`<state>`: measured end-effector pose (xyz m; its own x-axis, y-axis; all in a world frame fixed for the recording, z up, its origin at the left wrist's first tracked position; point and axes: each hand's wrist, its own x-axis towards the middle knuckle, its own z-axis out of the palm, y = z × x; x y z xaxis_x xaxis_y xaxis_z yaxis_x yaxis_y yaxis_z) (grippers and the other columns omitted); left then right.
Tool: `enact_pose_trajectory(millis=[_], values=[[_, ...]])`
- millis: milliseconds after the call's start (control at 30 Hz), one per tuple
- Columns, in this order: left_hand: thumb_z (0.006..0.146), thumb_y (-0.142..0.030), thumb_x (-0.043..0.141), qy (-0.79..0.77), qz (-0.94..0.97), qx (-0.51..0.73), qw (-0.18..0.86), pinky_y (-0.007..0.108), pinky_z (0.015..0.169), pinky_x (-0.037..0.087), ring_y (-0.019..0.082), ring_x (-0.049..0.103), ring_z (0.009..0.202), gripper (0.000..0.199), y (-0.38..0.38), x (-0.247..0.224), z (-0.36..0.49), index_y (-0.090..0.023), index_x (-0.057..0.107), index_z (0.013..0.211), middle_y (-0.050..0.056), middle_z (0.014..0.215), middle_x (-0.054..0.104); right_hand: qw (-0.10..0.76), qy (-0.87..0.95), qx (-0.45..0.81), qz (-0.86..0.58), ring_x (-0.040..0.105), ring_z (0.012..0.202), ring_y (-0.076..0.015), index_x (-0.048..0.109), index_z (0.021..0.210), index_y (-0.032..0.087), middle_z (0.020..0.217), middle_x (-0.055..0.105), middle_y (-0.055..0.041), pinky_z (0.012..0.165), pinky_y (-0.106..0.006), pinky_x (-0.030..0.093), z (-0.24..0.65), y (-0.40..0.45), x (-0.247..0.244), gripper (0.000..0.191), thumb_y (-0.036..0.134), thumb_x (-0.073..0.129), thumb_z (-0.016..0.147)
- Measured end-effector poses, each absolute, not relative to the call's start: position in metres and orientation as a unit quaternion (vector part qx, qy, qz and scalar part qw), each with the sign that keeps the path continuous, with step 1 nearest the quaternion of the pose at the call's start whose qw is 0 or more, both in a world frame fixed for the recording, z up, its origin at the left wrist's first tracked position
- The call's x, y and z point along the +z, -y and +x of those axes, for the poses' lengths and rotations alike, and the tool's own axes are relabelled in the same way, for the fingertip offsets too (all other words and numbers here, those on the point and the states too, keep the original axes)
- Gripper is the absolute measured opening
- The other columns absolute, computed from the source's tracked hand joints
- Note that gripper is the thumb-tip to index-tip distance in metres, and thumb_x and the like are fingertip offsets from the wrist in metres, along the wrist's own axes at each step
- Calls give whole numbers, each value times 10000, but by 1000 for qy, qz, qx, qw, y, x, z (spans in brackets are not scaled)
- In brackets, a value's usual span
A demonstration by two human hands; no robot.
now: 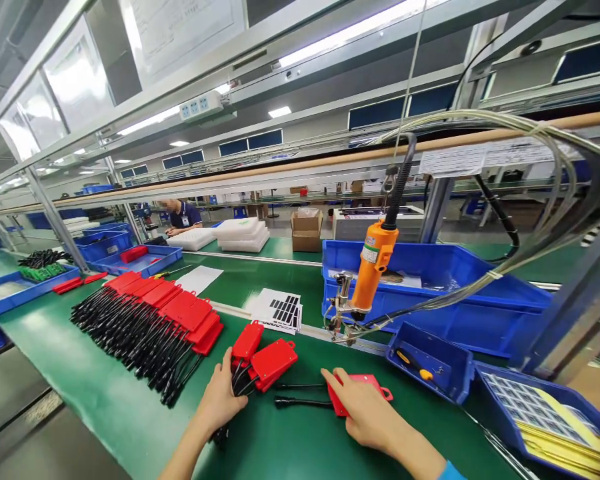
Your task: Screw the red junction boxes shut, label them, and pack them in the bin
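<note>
My left hand [222, 395] is wrapped round black cables below a small group of red cases [274, 362] at the centre of the green bench. To the right, my right hand [363, 408] lies over a single red case [366, 383], its fingers on the top face; two black leads stick out to the left. Further left, a long row of red cases [186, 308] with black cables lies overlapped on the bench. An orange electric screwdriver [373, 267] hangs above and behind my right hand.
Behind the screwdriver stands a big blue bin [480, 320]. A small blue tray [433, 363] holds a yellow-black screwdriver. Labels fill another tray [510, 427] at right. Printed sheets [276, 310] lie mid-bench. A person [183, 215] sits far left.
</note>
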<state>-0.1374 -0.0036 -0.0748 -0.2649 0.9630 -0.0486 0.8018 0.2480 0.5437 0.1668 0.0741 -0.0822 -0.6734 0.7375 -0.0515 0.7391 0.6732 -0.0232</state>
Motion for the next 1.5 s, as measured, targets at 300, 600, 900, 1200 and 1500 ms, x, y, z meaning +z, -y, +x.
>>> enact_pose_trajectory(millis=[300,600,900,1200,1500], values=[[856,-489,638,-728,684,54,0,428,996,398,334,475,1190,737,-3,-40,-102,-153,385,1462,175,1336,489,-27,-949,-102,297,487,1272,-291,522,1370,297,1503,403,-77,1027,-422,426,190,-30,-93,781,7,483,646],[747,-569,729,-618,785,-32,2,520,954,385,386,483,1139,720,-39,-35,-83,-398,469,1396,133,1177,575,-82,-912,-143,375,201,1445,-311,603,1224,245,1532,342,-106,1129,-585,270,196,-8,-98,352,302,385,954],[871,-367,572,-718,696,17,-11,391,764,498,326,614,978,616,-20,-41,-26,-300,401,1458,163,1200,515,-176,-900,-137,375,278,1417,-269,592,915,239,1468,429,-64,1141,-584,267,199,-12,-127,181,280,420,956],[918,-415,545,-672,737,-9,66,411,796,508,325,627,992,597,-14,-69,20,-242,390,1468,174,1188,564,-256,-875,-75,404,444,1300,-286,569,1147,251,1367,516,-98,1091,-586,362,211,-18,-138,250,391,487,957],[723,-7,593,-694,712,-53,-88,429,873,431,303,510,1031,824,-26,-66,-63,-203,338,1481,144,1144,513,-321,-819,-97,466,554,1162,-266,592,1117,239,1232,567,-104,985,-491,493,221,-18,-122,243,360,432,980]])
